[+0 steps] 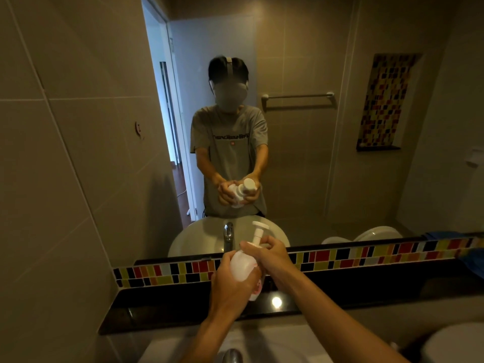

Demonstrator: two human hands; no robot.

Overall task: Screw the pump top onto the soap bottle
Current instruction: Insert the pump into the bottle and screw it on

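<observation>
A white soap bottle (pixel 242 265) is held in the air above the sink, tilted with its neck pointing up and away. My left hand (pixel 230 286) wraps around its body from the left and below. The white pump top (pixel 258 231) sits on the bottle's neck, its nozzle head sticking up. My right hand (pixel 267 255) grips the pump's collar at the neck with thumb and fingers. The collar itself is hidden under those fingers. A pink label shows at the bottle's lower end.
A black counter ledge (pixel 162 313) and a band of coloured mosaic tiles (pixel 366 258) run under the mirror (pixel 301 140). The tap (pixel 232 356) and white sink (pixel 282 344) lie below my arms. A toilet (pixel 455 344) is at the lower right. Tiled wall stands on the left.
</observation>
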